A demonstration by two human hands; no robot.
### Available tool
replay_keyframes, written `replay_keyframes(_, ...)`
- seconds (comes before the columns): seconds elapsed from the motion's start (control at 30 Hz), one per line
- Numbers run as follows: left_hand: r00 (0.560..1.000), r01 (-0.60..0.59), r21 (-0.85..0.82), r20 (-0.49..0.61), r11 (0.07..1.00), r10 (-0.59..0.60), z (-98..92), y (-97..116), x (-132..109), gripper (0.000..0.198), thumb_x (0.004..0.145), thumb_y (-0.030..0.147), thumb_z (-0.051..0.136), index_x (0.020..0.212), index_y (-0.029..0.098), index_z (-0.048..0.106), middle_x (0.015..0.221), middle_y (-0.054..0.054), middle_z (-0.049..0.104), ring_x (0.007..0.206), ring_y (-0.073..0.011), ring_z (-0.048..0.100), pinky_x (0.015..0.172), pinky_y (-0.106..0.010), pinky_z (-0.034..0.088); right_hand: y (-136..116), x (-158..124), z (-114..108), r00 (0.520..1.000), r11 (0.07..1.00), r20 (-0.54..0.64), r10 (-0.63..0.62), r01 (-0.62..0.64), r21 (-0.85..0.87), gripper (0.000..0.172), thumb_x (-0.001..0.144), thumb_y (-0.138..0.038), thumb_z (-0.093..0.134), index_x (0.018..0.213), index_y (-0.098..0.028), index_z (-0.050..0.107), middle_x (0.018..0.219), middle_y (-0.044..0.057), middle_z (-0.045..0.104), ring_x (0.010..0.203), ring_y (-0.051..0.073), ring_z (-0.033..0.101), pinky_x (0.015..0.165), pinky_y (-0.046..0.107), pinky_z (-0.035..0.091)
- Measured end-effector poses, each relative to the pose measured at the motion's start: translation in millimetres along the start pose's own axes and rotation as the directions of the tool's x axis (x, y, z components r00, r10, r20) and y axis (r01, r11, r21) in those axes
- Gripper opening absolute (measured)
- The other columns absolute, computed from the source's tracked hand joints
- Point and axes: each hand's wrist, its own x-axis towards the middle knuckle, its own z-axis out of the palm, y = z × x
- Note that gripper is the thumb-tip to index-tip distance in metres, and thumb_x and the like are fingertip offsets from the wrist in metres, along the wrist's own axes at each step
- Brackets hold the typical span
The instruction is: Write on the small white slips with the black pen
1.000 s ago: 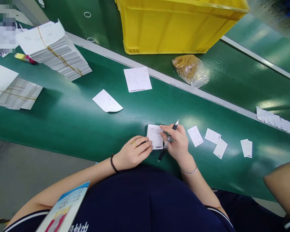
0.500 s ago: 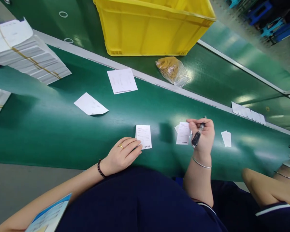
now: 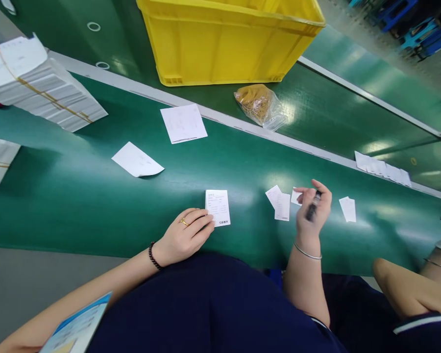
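Observation:
A small stack of white printed cards (image 3: pixel 220 206) lies on the green table. My left hand (image 3: pixel 187 234) rests at its lower left corner, fingers stretched out flat with the tips on the top card. Further right, my right hand (image 3: pixel 314 211) is closed around a black pen (image 3: pixel 313 207), which is blurred by motion. Just left of that hand are two overlapping printed slips (image 3: pixel 282 206). Another white slip (image 3: pixel 296 196) shows partly behind its fingertips; I cannot tell whether they touch it.
A yellow crate (image 3: pixel 228 49) and a bag of rubber bands (image 3: pixel 260 105) stand beyond the metal strip. Banded paper stacks (image 3: pixel 59 93) are at the left, loose sheets (image 3: pixel 183 123) in the middle. More slips (image 3: pixel 348 210) lie rightward, near another person's arm (image 3: pixel 415 284).
My right hand has let go of the upright card, which now lies over the slip on the table. The hand has shifted slightly right with the pen. My left hand stays put.

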Motion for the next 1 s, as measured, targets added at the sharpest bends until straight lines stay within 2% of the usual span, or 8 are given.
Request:
replay_keyframes(0.07,1.0,-0.008,0.0,-0.005,1.0,0.008,-0.1,0,0,0.016,0.085,0.007,0.066,0.099,0.014,0.064,0.098,-0.008,0.071,0.099,-0.0213,0.066,0.084,-0.038,0.059,-23,-19,13,0.99,0.995,0.139,0.005,-0.019,0.101,0.04,0.095,-0.053,0.043,0.108,-0.02,0.059,0.064,-0.002,0.06,0.048,0.01,0.048,0.05,0.025,0.04)
replay_keyframes(0.13,1.0,-0.018,0.008,-0.002,1.0,0.018,-0.3,-1,-1,0.017,0.085,0.006,0.066,0.1,0.013,0.063,0.098,-0.008,0.071,0.1,-0.0215,0.065,0.084,-0.038,0.059,-43,-41,29,0.947,0.97,0.32,-0.018,-0.061,0.234,0.042,0.095,-0.056,0.042,0.099,-0.02,0.063,0.065,0.0,0.061,0.05,0.011,0.052,0.047,0.025,0.041)
replay_keyframes(0.23,1.0,-0.022,0.015,0.012,1.0,0.021,-0.3,-1,-2,0.016,0.086,0.005,0.063,0.101,0.013,0.063,0.1,-0.008,0.071,0.101,-0.0217,0.065,0.084,-0.038,0.059,-63,-70,51,0.818,0.941,0.571,-0.061,-0.144,0.306,0.029,0.095,-0.048,0.049,0.1,-0.022,0.061,0.075,0.002,0.066,0.058,0.013,0.059,0.05,0.026,0.048)
replay_keyframes(0.33,0.999,-0.029,0.014,0.021,0.999,0.028,0.7,-1,-5,0.015,0.088,0.006,0.061,0.101,0.012,0.064,0.102,-0.009,0.071,0.102,-0.0225,0.064,0.085,-0.039,0.059,-71,-81,67,0.716,0.97,0.688,-0.117,-0.066,0.234,0.015,0.092,-0.034,0.058,0.101,-0.023,0.058,0.082,0.002,0.068,0.067,0.014,0.064,0.06,0.028,0.053)
replay_keyframes(0.47,0.999,-0.025,0.021,0.026,0.999,0.025,2.5,-1,-8,0.014,0.089,0.007,0.06,0.101,0.013,0.064,0.103,-0.008,0.07,0.103,-0.0222,0.064,0.087,-0.04,0.059,-73,-80,79,0.697,0.959,0.659,-0.284,0.21,0.192,0.003,0.087,-0.022,0.058,0.09,-0.022,0.058,0.07,-0.001,0.064,0.058,0.012,0.06,0.057,0.026,0.051)
replay_keyframes(0.57,0.999,-0.03,0.019,0.026,0.999,0.029,2.6,-2,-8,0.014,0.089,0.008,0.06,0.101,0.012,0.064,0.104,-0.009,0.07,0.103,-0.0221,0.064,0.086,-0.039,0.059,-73,-79,84,0.691,0.919,0.61,-0.388,0.338,0.201,0.004,0.085,-0.019,0.057,0.084,-0.023,0.058,0.066,-0.002,0.062,0.053,0.011,0.056,0.053,0.025,0.049)
replay_keyframes(0.73,0.999,-0.04,0.019,0.02,0.999,0.04,-0.6,-2,-4,0.013,0.089,0.007,0.06,0.101,0.01,0.064,0.101,-0.01,0.071,0.101,-0.022,0.064,0.086,-0.038,0.059,-72,-81,87,0.66,0.881,0.593,-0.46,0.422,0.213,0.007,0.084,-0.017,0.056,0.081,-0.023,0.061,0.065,-0.001,0.064,0.055,0.013,0.057,0.055,0.027,0.05)
replay_keyframes(1.0,0.999,-0.031,0.017,0.014,0.999,0.031,0.5,-1,-5,0.014,0.091,0.009,0.058,0.102,0.013,0.064,0.103,-0.01,0.07,0.103,-0.0214,0.064,0.086,-0.039,0.059,-71,-81,89,0.644,0.857,0.575,-0.504,0.453,0.245,0.009,0.083,-0.014,0.057,0.081,-0.022,0.06,0.065,-0.001,0.064,0.056,0.013,0.058,0.055,0.026,0.049)
